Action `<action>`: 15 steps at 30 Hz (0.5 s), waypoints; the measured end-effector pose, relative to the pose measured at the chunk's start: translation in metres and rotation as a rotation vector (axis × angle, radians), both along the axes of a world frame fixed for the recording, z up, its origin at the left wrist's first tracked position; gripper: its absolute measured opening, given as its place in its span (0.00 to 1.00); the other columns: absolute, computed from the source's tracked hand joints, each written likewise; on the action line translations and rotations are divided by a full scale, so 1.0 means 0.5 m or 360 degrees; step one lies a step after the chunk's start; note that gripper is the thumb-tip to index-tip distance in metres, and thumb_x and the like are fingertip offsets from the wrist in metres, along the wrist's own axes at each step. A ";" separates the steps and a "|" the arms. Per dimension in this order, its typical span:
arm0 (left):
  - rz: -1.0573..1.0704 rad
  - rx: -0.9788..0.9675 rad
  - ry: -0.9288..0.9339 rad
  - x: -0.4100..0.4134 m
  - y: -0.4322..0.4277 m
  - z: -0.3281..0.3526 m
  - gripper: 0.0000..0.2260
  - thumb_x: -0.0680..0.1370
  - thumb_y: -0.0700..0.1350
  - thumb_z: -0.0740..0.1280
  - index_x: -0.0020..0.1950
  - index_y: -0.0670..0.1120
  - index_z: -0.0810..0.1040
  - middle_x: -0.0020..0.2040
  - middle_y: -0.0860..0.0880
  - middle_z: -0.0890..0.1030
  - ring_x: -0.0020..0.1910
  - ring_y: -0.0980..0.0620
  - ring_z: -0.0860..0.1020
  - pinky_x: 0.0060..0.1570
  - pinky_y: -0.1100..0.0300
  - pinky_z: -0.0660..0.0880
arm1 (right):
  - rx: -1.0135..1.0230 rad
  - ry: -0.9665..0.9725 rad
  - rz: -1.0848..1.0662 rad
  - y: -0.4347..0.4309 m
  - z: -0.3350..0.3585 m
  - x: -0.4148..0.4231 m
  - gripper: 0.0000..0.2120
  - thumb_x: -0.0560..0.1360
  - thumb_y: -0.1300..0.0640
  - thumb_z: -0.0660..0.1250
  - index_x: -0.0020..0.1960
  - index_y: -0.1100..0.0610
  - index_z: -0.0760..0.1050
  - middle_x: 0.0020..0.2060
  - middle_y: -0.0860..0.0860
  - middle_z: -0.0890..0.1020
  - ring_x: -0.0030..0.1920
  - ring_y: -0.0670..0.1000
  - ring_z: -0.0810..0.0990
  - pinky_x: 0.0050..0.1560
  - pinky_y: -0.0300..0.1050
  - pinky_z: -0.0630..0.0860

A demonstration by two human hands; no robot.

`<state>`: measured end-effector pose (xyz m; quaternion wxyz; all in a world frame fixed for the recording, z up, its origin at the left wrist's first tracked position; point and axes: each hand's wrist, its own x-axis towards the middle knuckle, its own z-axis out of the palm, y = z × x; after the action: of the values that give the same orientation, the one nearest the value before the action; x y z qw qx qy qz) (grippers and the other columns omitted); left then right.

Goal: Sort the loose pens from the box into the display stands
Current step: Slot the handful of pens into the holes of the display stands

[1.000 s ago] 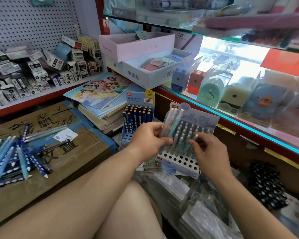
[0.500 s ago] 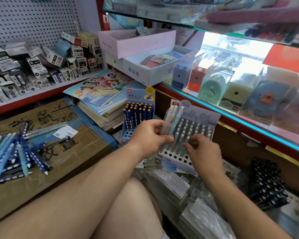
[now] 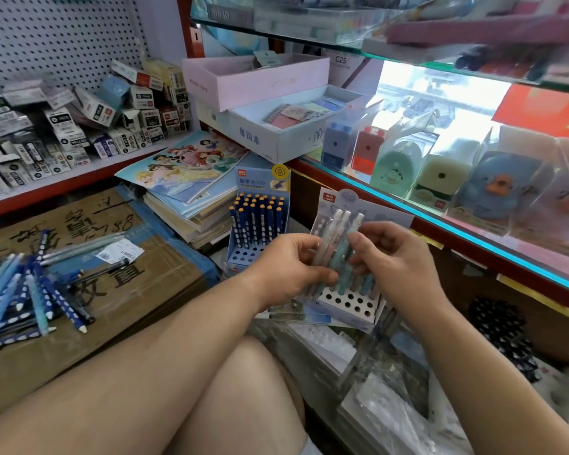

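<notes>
Head view. At centre of frame, left hand (image 3: 286, 274): grips a bundle of pastel pens (image 3: 327, 238), fingers curled round the barrels, ends pointing up. Just right of it, right hand (image 3: 398, 261): pinches one pen of the same bundle between thumb and fingers. Directly below both hands: pastel display stand (image 3: 352, 304), white holed base partly filled, red tag on its header card too small to read surely. Left of that: blue display stand (image 3: 243, 256) full of dark dotted pens, red "deli" logo on its card. Far left: loose pens (image 3: 20, 290) heaped on a cardboard box (image 3: 151, 280), handwritten "788" on its top. Upper centre: "G25" on a white carton (image 3: 340, 65).
</notes>
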<state>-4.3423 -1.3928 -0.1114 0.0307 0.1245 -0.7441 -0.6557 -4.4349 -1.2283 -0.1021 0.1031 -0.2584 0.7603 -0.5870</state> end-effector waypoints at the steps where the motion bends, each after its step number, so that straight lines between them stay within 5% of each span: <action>1: -0.0029 0.0016 -0.0004 0.000 0.004 0.001 0.16 0.74 0.32 0.74 0.62 0.41 0.81 0.53 0.43 0.87 0.53 0.47 0.86 0.54 0.53 0.83 | -0.0028 -0.0031 0.0027 0.000 0.009 0.000 0.09 0.78 0.53 0.71 0.57 0.53 0.80 0.46 0.49 0.85 0.45 0.47 0.85 0.44 0.42 0.84; 7: 0.0005 -0.0079 -0.0026 -0.003 0.005 0.000 0.13 0.75 0.33 0.74 0.57 0.43 0.84 0.51 0.44 0.86 0.51 0.49 0.85 0.51 0.54 0.83 | -0.0111 0.0059 -0.0042 0.013 0.005 -0.008 0.05 0.78 0.56 0.71 0.53 0.54 0.80 0.43 0.51 0.85 0.43 0.48 0.86 0.44 0.42 0.83; 15: 0.0126 -0.0164 -0.0096 -0.009 -0.005 -0.014 0.12 0.75 0.34 0.75 0.55 0.47 0.84 0.45 0.49 0.85 0.43 0.53 0.83 0.50 0.50 0.83 | 0.0408 0.0404 -0.0291 0.041 -0.068 -0.024 0.08 0.78 0.53 0.71 0.57 0.47 0.79 0.44 0.37 0.79 0.46 0.35 0.79 0.42 0.29 0.73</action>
<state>-4.3466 -1.3952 -0.1186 0.0406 0.1719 -0.7719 -0.6107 -4.4469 -1.2079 -0.1361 -0.0152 -0.2449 0.8560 -0.4551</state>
